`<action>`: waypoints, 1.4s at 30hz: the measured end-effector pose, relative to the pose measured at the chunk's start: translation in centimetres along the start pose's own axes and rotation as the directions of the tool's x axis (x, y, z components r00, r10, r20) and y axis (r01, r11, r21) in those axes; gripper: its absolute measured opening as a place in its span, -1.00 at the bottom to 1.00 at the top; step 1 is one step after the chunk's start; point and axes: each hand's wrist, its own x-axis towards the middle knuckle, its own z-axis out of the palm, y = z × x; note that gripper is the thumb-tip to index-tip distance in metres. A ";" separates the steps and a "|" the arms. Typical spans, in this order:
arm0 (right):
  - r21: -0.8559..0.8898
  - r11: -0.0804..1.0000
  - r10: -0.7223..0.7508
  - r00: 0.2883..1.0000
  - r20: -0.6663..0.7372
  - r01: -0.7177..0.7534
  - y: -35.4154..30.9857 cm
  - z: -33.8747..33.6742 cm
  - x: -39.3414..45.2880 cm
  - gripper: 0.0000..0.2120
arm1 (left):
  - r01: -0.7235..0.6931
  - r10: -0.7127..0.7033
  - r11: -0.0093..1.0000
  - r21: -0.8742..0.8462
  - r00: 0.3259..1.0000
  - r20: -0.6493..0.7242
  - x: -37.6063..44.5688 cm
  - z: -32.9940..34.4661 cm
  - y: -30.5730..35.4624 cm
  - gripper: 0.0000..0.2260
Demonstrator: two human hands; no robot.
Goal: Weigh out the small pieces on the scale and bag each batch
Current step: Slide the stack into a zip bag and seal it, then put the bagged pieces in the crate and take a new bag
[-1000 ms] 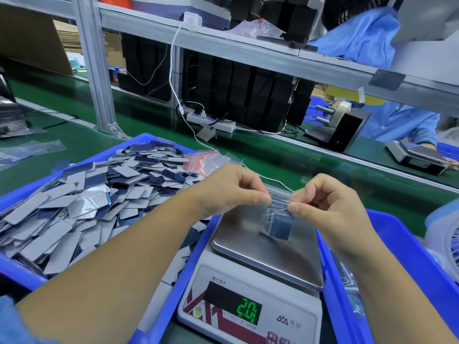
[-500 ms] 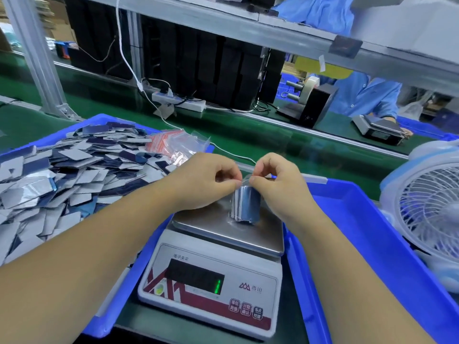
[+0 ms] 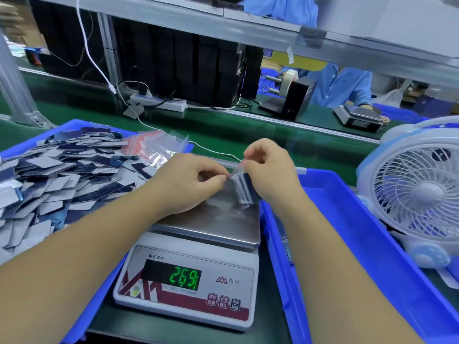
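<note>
Pinching the top edge of a small clear bag point(image 3: 244, 188) from both sides, the left hand point(image 3: 191, 184) and the right hand point(image 3: 270, 173) hold it above the steel pan of the scale point(image 3: 198, 256). Head view: each hand has thumb and forefinger closed on the bag's mouth, the other fingers curled. The bag holds a stack of dark and grey pieces and its lower end lies on or just over the pan; contact cannot be told. The green display point(image 3: 185, 279) reads roughly 26.9. Left of the scale, a blue tray point(image 3: 74, 126) carries a heap of loose pieces point(image 3: 49, 175), with a bundle of empty bags point(image 3: 154, 145) at its far corner. Right of the scale stands a second blue bin point(image 3: 360, 244), and beside that a white fan point(image 3: 419, 192).
</note>
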 end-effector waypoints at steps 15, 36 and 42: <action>-0.652 0.727 0.256 0.966 -0.035 -0.216 2.6 -3.4 0.6 -0.71 | 0.035 -0.037 0.996 -0.086 0.999 -0.028 -0.2 -0.9 -1.0 -0.82; -0.759 0.628 0.377 0.920 0.103 -0.172 3.6 -1.8 0.5 -0.80 | 0.528 -0.507 0.846 0.074 0.839 -0.196 1.5 -5.0 -8.4 -0.78; -0.720 0.693 0.212 0.965 0.157 -0.035 1.7 0.4 -0.2 -0.73 | 0.445 -0.440 0.865 0.230 0.895 -0.076 1.8 -3.8 -9.6 -0.59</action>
